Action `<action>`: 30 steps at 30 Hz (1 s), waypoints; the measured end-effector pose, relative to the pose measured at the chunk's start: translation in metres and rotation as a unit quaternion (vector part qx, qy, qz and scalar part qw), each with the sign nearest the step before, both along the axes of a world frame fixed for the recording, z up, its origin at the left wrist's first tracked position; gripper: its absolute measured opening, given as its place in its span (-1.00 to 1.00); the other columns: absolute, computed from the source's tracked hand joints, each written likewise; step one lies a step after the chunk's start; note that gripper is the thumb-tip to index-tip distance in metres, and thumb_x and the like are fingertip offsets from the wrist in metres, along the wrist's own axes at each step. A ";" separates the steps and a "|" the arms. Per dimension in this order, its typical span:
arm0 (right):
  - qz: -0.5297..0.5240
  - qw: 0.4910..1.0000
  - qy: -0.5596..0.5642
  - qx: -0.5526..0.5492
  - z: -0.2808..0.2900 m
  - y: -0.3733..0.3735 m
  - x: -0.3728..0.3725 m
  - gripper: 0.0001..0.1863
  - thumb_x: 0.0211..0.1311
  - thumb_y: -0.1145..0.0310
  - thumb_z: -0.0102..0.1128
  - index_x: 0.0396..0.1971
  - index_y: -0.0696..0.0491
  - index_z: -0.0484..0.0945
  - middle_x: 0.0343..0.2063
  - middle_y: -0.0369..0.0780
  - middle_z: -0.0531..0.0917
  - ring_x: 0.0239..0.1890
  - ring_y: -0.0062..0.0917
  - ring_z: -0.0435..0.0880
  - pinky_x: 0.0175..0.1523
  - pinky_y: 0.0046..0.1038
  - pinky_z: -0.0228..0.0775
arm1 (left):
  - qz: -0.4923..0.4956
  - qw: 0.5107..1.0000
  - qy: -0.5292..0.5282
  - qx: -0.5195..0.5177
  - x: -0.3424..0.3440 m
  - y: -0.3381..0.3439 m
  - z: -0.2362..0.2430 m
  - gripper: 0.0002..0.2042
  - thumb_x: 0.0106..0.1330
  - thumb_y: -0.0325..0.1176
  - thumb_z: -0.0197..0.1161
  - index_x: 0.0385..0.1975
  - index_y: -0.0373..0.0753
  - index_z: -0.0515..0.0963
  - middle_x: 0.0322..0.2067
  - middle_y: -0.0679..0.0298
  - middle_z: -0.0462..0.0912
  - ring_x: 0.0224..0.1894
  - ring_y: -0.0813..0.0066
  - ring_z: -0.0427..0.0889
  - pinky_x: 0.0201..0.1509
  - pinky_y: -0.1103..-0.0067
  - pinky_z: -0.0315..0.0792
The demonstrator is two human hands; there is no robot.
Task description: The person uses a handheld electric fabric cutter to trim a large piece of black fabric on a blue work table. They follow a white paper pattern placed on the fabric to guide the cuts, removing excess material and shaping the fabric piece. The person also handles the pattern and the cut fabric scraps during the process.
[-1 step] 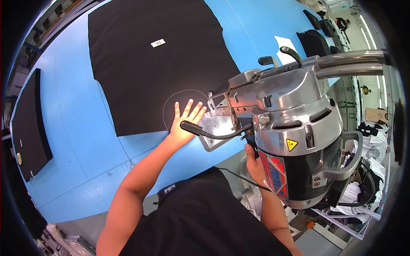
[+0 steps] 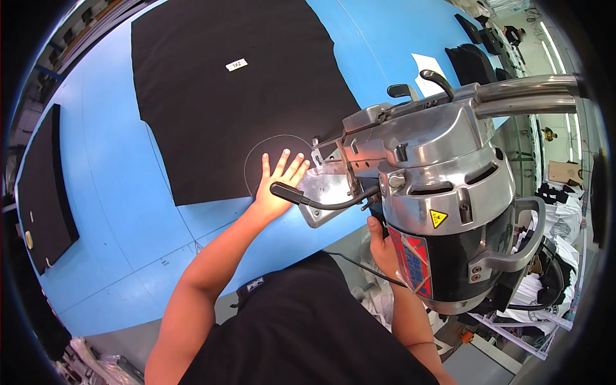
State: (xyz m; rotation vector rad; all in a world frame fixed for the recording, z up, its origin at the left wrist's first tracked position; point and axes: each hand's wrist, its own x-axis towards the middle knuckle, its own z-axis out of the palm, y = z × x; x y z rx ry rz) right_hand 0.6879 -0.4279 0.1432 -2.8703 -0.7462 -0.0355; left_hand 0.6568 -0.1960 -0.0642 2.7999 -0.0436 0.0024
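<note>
My left hand [image 2: 277, 183] lies palm down with its fingers spread on the near edge of a black fabric stack [image 2: 237, 122]. A curved line drawn on the fabric runs around the fingers. Just right of the fingertips stands a straight-knife fabric cutting machine [image 2: 449, 192], with a silver body and a black lower casing. Its flat metal base plate [image 2: 327, 186] reaches the stack's corner, and a black-tipped lever passes over my left wrist. My right hand [image 2: 384, 253] is at the machine's near side, its thumb up along a dark handle; the motor hides the other fingers.
A blue table [image 2: 109, 244] carries the stack, with another black fabric stack [image 2: 45, 192] at the left. A white paper piece [image 2: 428, 74] and black cut pieces [image 2: 471, 64] lie at the far right. A metal arm [image 2: 532, 96] joins the machine from the right. A black cable hangs below.
</note>
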 end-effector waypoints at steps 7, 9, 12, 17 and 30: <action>-0.007 1.000 -0.004 -0.007 0.008 0.007 0.000 -0.45 0.43 -0.08 0.09 0.01 0.15 0.60 -0.10 0.00 0.67 -0.06 -0.07 0.66 0.00 -0.21 0.50 | 0.000 1.000 0.001 0.011 -0.002 -0.001 0.002 -0.34 0.32 -0.23 0.13 0.46 -0.06 0.18 0.49 0.29 0.14 0.56 0.09 -0.05 0.45 -0.29 -0.39; -0.006 1.000 0.000 -0.012 0.010 0.009 0.001 -0.44 0.43 -0.09 0.08 0.01 0.16 0.60 -0.10 0.01 0.67 -0.07 -0.07 0.67 -0.01 -0.22 0.50 | 0.002 1.000 -0.012 0.010 -0.002 -0.002 -0.003 -0.35 0.32 -0.26 0.11 0.46 -0.07 0.20 0.48 0.29 0.15 0.56 0.08 -0.04 0.45 -0.30 -0.38; -0.001 1.000 -0.012 -0.023 0.007 0.008 0.002 -0.46 0.43 -0.07 0.09 -0.01 0.16 0.60 -0.12 0.01 0.68 -0.09 -0.07 0.67 -0.03 -0.22 0.51 | 0.002 1.000 -0.026 0.009 -0.002 -0.002 -0.006 -0.37 0.31 -0.32 0.08 0.45 -0.08 0.21 0.48 0.28 0.17 0.55 0.07 -0.01 0.44 -0.31 -0.35; 0.012 1.000 -0.011 -0.019 0.005 0.007 0.005 -0.50 0.42 -0.03 0.14 -0.02 0.16 0.61 -0.17 -0.01 0.69 -0.12 -0.09 0.69 -0.04 -0.23 0.52 | 0.000 0.999 -0.032 0.008 -0.003 -0.003 -0.005 -0.37 0.30 -0.37 0.08 0.44 -0.09 0.23 0.47 0.27 0.18 0.54 0.05 0.01 0.42 -0.33 -0.31; 0.016 0.999 -0.003 0.043 0.018 0.023 0.006 -0.56 0.40 0.10 0.21 0.03 0.17 0.59 -0.10 0.00 0.68 -0.03 -0.10 0.67 0.03 -0.21 0.49 | 0.003 0.999 -0.053 -0.004 -0.006 -0.004 -0.004 -0.35 0.26 -0.34 0.14 0.43 -0.07 0.26 0.46 0.26 0.21 0.53 0.05 0.04 0.42 -0.32 -0.22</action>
